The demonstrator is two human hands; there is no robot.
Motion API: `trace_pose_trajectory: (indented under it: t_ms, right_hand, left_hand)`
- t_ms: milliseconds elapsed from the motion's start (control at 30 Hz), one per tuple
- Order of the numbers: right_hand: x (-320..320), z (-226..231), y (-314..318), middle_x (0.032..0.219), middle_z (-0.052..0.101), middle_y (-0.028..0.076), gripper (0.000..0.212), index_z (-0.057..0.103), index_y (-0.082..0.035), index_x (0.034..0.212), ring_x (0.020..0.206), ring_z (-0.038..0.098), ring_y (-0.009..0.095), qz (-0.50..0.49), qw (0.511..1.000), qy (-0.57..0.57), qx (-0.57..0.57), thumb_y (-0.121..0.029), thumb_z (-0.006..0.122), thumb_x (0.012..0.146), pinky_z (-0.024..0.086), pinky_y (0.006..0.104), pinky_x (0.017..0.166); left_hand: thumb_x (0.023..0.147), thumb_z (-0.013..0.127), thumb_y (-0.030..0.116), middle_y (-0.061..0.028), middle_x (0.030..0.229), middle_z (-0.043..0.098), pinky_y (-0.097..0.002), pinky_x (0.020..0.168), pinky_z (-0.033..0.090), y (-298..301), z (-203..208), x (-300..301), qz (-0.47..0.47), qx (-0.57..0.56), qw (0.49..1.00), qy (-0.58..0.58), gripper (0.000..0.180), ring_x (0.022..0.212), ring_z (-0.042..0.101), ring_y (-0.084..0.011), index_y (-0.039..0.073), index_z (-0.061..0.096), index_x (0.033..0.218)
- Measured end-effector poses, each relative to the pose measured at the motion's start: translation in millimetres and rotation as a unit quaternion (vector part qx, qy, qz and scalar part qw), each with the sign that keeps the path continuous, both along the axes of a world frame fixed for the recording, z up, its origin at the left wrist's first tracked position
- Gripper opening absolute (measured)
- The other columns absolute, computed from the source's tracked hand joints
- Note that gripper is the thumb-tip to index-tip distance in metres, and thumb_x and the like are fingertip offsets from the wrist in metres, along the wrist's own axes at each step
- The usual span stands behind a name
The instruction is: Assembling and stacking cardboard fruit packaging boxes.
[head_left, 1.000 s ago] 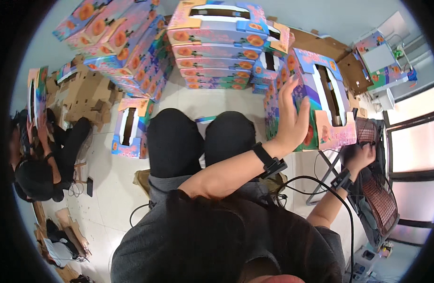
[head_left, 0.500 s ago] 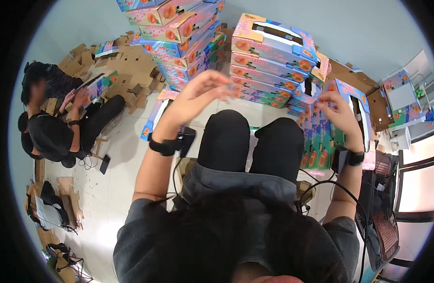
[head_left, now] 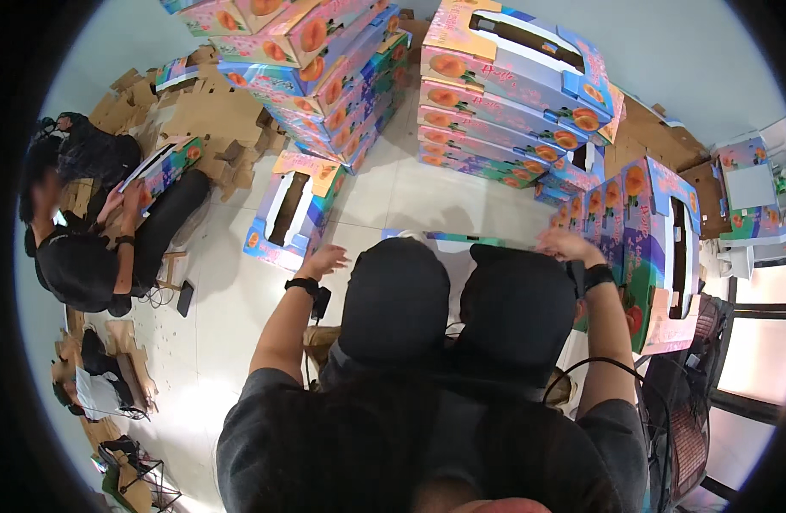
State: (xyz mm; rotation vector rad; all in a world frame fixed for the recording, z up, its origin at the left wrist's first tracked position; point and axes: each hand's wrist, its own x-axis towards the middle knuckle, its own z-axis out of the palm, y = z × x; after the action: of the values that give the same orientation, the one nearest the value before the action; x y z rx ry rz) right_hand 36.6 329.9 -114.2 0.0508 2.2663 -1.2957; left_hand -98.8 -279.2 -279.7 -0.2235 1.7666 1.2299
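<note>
My left hand hangs beside my left knee with its fingers loosely apart and nothing in them. Just beyond it a printed fruit carton with a long slot in its top stands on the floor. By the outer side of my right knee is my right hand, its fingers stretched inward and holding nothing that I can see. A pale piece of carton with a green and blue edge lies in front of my knees, partly hidden by them. Upright cartons stand close to my right hand.
Tall stacks of fruit cartons rise at the far left and far centre. Flattened brown cardboard covers the back left floor. Another person sits at the left with a carton. A black cable loops by my right arm.
Both hands have come down from raised positions to beside my knees. The view has shifted, and more of the left carton shows. The person at the left still has a carton in hand.
</note>
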Motion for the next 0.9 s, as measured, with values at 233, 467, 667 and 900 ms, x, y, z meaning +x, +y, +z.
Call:
trace_pose_trajectory:
  t_ms: [233, 467, 667, 900]
  right_hand:
    - [35.7, -120.9, 15.1, 0.085, 0.059, 0.007, 0.031, 0.058, -0.007, 0.098, 0.078, 0.061, 0.020, 0.056, 0.994, -0.013, -0.093, -0.030, 0.068, 0.080, 0.053, 0.0347, 0.062]
    - [-12.8, -131.1, 4.5, 0.088, 0.058, 0.016, 0.036, 0.053, 0.004, 0.100, 0.077, 0.062, 0.029, -0.227, 0.919, -0.271, -0.175, -0.026, 0.063, 0.082, 0.053, 0.0396, 0.061]
    - [13.0, -237.7, 48.4, 0.098, 0.061, 0.012, 0.032, 0.051, 0.002, 0.107, 0.080, 0.061, 0.020, 0.019, 0.968, -0.201, 0.151, -0.023, 0.058, 0.086, 0.050, 0.0305, 0.070]
    - [22.4, -45.7, -53.3, 0.109, 0.064, 0.012, 0.045, 0.061, -0.005, 0.110, 0.094, 0.061, 0.031, 0.023, 0.993, -0.078, 0.081, -0.041, 0.054, 0.083, 0.044, 0.0399, 0.083]
  left_hand:
    - [0.084, 0.058, 0.028, -0.0158, 0.092, 0.066, -0.0369, 0.076, 0.050, 77.8, 49.5, 10.7, -0.287, -0.067, 0.929, 0.222, 0.036, 0.086, 0.064, -0.0274, 0.004, 0.058, 0.111]
    - [0.081, 0.054, 0.024, -0.0155, 0.091, 0.066, -0.0398, 0.081, 0.049, 64.1, 45.9, -13.5, -0.321, -0.170, 0.898, 0.247, 0.032, 0.089, 0.062, -0.0328, 0.008, 0.060, 0.109]
    - [0.083, 0.053, 0.026, -0.0160, 0.096, 0.066, -0.0385, 0.083, 0.048, 116.6, 58.6, -30.0, -0.354, -0.160, 0.885, 0.256, 0.034, 0.094, 0.062, -0.0316, 0.007, 0.059, 0.111]
    - [0.088, 0.052, 0.031, -0.0148, 0.087, 0.067, -0.0360, 0.070, 0.052, 50.4, 88.0, -21.8, -0.378, -0.168, 0.886, 0.210, 0.033, 0.082, 0.066, -0.0243, 0.003, 0.065, 0.098]
